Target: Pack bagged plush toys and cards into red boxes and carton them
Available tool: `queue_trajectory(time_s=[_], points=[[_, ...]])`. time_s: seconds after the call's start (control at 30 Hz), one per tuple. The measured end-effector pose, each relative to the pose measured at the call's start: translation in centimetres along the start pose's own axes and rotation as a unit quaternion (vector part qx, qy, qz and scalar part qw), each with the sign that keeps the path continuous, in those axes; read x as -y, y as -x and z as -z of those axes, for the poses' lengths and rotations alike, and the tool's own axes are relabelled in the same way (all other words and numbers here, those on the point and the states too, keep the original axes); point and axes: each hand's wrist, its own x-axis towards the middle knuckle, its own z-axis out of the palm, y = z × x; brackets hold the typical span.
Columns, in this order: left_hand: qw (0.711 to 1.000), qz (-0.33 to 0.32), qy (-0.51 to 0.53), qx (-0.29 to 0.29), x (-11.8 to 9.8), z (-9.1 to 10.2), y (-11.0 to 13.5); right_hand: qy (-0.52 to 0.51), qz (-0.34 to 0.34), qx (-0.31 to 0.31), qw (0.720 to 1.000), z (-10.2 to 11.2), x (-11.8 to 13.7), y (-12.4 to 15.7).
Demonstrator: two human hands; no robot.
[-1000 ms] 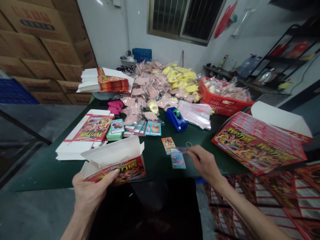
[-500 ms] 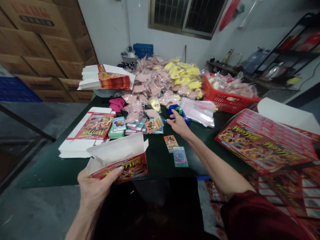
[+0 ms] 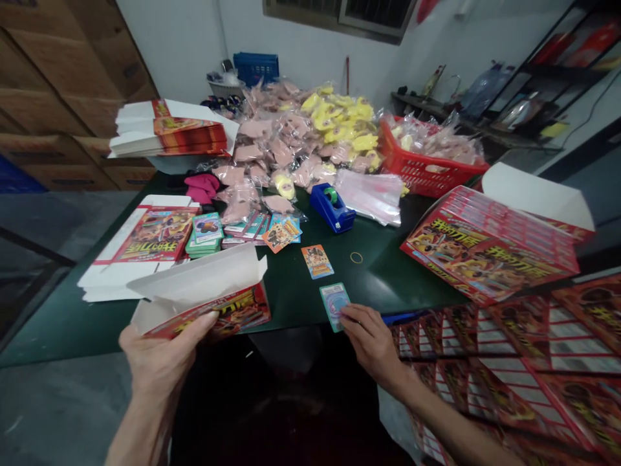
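Note:
My left hand [image 3: 162,353] grips a small red printed box [image 3: 233,314] by its left end, the thumb across its front. The box's white flap [image 3: 198,278] stands up, and its inside is hidden. At the front table edge, my right hand [image 3: 369,333] has its fingers closed on the near corner of a teal trading card [image 3: 334,301]. An orange trading card [image 3: 317,261] lies just beyond, with a rubber band [image 3: 356,257] to its right. Behind the box are a stack of green-edged cards [image 3: 204,236] and several loose cards [image 3: 281,234].
A blue tape dispenser [image 3: 332,210] and clear plastic bags [image 3: 371,197] lie mid-table, before a heap of bagged pink and yellow pieces [image 3: 291,142]. Flat cartons [image 3: 140,249] are at left. A red basket [image 3: 431,171] and filled display box [image 3: 485,252] stand at right.
My right hand has come back from beside the tape dispenser to the teal card. That card has slid toward the table edge, off the orange one. My left hand still holds the box.

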Motion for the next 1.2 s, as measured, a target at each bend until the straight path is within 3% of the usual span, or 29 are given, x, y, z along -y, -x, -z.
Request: queue_trajectory(time_s=[0.07,0.13,0.23,0.33,0.4,0.47,0.53,0.63,0.7,0.77,0.93,1.07,1.2], points=[[0.998,0.026,0.064,-0.002,-1.0,-0.5,-0.1,-0.080,-0.048,-0.047,0.994,0.7,0.1,-0.3],[0.994,0.040,0.098,-0.005,-1.8,-1.0,-0.3,-0.152,-0.153,-0.093,0.972,1.7,0.1,-1.1],[0.992,0.060,0.111,-0.011,-2.4,-1.4,-0.6,-0.281,-0.310,-0.167,0.893,2.7,-0.2,-2.6],[0.991,0.085,0.106,-0.013,-2.3,-1.6,-0.8,-0.400,-0.356,-0.206,0.819,2.7,-1.1,-3.9],[0.992,0.072,0.106,-0.021,-1.8,-1.5,-0.8,-0.425,-0.351,-0.221,0.804,2.5,-1.7,-4.7],[0.992,0.044,0.111,-0.028,-1.3,-1.4,-0.7,-0.409,-0.332,-0.232,0.818,2.4,-2.2,-5.5],[0.993,0.029,0.114,-0.031,-1.0,-1.2,-0.5,-0.336,-0.295,-0.244,0.861,2.1,-2.6,-6.6],[0.995,0.022,0.098,-0.017,-0.9,-0.9,-0.2,-0.150,-0.162,-0.246,0.944,1.1,-3.4,-8.6],[0.996,0.012,0.087,-0.014,-0.8,-0.7,0.0,-0.036,-0.060,-0.224,0.972,-0.2,-4.0,-9.9],[0.996,0.007,0.082,-0.015,-0.6,-0.5,0.0,0.049,-0.003,-0.173,0.984,-1.6,-4.6,-10.8],[0.996,0.019,0.085,-0.010,0.0,-0.2,-0.1,0.123,0.014,-0.042,0.991,-3.8,-5.7,-11.6],[0.997,0.018,0.080,-0.004,0.1,-0.1,0.0,0.124,0.034,0.040,0.991,-3.9,-5.9,-11.5],[0.998,0.009,0.067,0.001,0.1,0.0,0.1,0.112,0.046,0.075,0.990,-3.3,-4.9,-10.5]])
